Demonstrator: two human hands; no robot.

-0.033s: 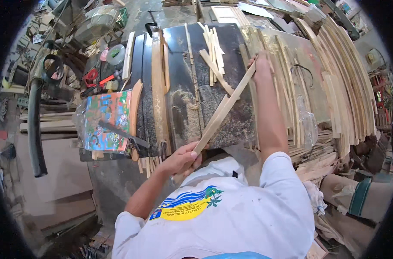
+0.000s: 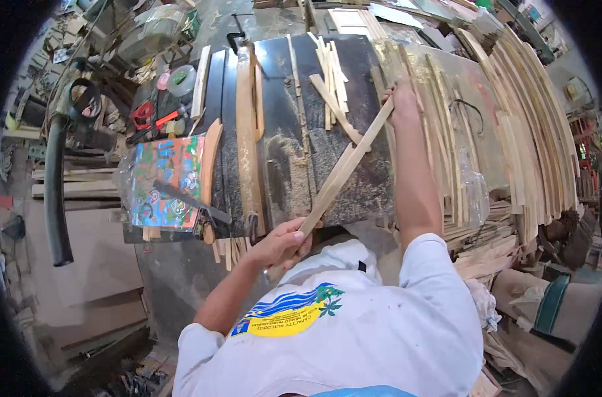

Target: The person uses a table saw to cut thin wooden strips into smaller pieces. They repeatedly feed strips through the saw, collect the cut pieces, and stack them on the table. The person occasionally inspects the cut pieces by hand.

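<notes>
Both hands closed in a grip, one drawn in near the body, the other reaching far forward.
The left forearm (image 2: pixel 227 298) slants up and inward from the lower left, its hand, the left hand (image 2: pixel 284 245), curled shut in front of the torso with the thumb (image 2: pixel 297 236) lying on top; the right forearm (image 2: pixel 418 175) stretches forward, nearly upright in view, to the right hand (image 2: pixel 403 106), its fingers bent inward, well apart from the left.
</notes>
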